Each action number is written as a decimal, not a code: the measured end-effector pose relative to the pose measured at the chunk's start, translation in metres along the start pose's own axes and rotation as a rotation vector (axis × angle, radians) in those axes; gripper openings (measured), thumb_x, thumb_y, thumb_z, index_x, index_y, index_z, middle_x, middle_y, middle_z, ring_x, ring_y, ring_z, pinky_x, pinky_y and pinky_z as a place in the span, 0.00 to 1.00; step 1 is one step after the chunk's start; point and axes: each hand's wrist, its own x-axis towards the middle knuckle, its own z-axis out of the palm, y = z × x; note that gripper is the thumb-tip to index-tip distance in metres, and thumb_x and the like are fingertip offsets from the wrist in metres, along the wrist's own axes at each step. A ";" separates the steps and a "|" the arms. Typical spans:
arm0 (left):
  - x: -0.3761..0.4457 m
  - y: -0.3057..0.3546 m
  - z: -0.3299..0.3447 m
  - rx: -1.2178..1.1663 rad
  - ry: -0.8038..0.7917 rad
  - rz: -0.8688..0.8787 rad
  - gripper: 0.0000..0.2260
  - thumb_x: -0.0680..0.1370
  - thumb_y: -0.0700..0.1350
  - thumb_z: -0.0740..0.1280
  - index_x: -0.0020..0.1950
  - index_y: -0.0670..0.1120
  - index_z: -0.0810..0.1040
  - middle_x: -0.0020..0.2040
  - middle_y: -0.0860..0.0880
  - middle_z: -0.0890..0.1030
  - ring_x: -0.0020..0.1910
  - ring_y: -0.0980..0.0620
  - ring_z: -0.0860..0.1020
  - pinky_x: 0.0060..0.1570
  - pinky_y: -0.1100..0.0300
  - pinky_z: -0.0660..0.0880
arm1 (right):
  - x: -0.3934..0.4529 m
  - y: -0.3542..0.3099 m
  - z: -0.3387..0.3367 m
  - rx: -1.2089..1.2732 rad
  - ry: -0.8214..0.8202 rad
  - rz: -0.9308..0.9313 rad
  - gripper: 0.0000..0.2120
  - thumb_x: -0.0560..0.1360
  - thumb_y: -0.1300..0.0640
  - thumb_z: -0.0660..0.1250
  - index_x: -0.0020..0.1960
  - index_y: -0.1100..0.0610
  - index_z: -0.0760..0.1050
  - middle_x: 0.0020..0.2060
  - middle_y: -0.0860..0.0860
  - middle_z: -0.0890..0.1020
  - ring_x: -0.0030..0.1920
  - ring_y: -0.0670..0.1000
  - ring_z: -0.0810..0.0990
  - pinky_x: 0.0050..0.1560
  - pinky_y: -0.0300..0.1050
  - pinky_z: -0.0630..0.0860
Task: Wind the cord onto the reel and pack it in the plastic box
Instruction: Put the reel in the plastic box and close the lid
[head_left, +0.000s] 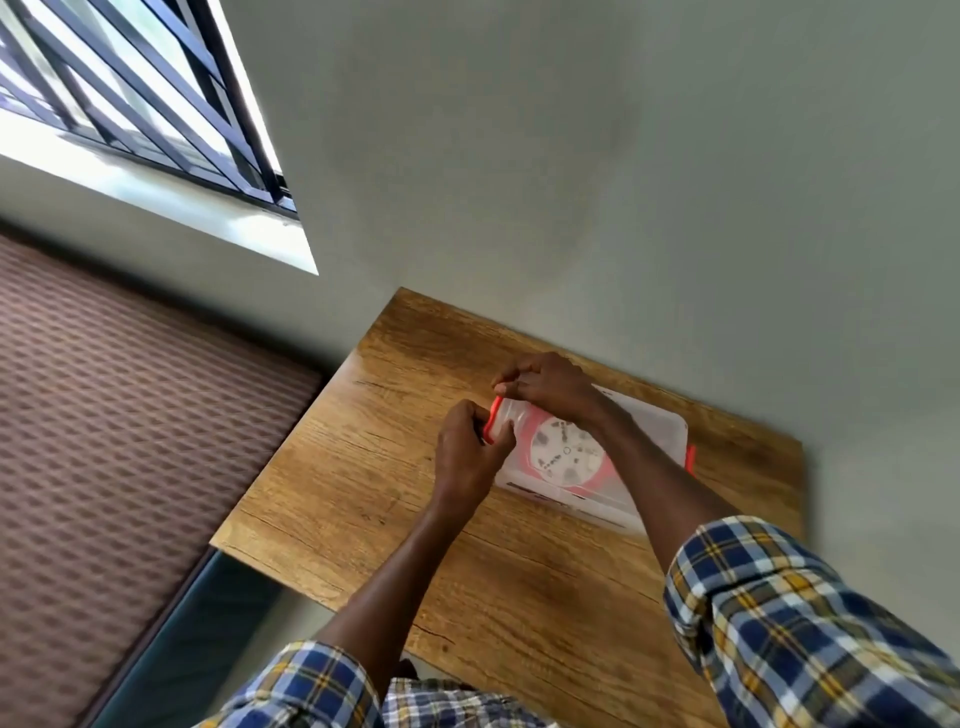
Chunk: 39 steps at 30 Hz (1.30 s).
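Wooden table (395, 519): beneath both hands. Plastic box (649, 441) (translucent, lid on): flat on table, right of both hands, reel (566, 457) of red cord visible through it. Red latch (492, 418): at box's end. Left hand (467, 457): fingers curled, gripping latch. Right hand (550, 387): fingertips pinching latch's far end.

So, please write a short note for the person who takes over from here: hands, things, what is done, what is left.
Left hand: gripping the red latch at the plastic box's left end.
Right hand: fingers closed at the same end, on top of the lid.
Reel: inside the box, red cord wound on, seen through the lid.
Box lies on the wooden table.
Done: winding, packing.
Left: finish this latch. The far latch is too blurred to judge.
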 end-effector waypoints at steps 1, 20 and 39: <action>-0.002 0.001 0.002 0.053 0.011 0.031 0.11 0.79 0.46 0.76 0.49 0.45 0.75 0.44 0.44 0.78 0.38 0.55 0.72 0.35 0.62 0.70 | 0.000 -0.002 0.003 -0.015 0.020 0.000 0.05 0.72 0.46 0.77 0.47 0.43 0.86 0.46 0.38 0.85 0.51 0.40 0.81 0.56 0.47 0.73; 0.031 0.033 0.018 0.587 -0.237 0.526 0.25 0.83 0.52 0.68 0.78 0.45 0.70 0.76 0.40 0.71 0.75 0.39 0.68 0.72 0.41 0.70 | -0.106 0.050 0.012 -0.209 0.977 0.272 0.15 0.78 0.56 0.69 0.64 0.54 0.78 0.62 0.53 0.82 0.62 0.56 0.80 0.63 0.53 0.75; 0.064 0.033 -0.009 0.993 -0.166 0.329 0.29 0.79 0.71 0.63 0.73 0.56 0.73 0.67 0.44 0.74 0.65 0.40 0.72 0.63 0.43 0.68 | -0.094 0.010 0.069 0.011 0.748 0.428 0.37 0.79 0.43 0.69 0.81 0.52 0.55 0.78 0.59 0.62 0.72 0.61 0.71 0.63 0.55 0.77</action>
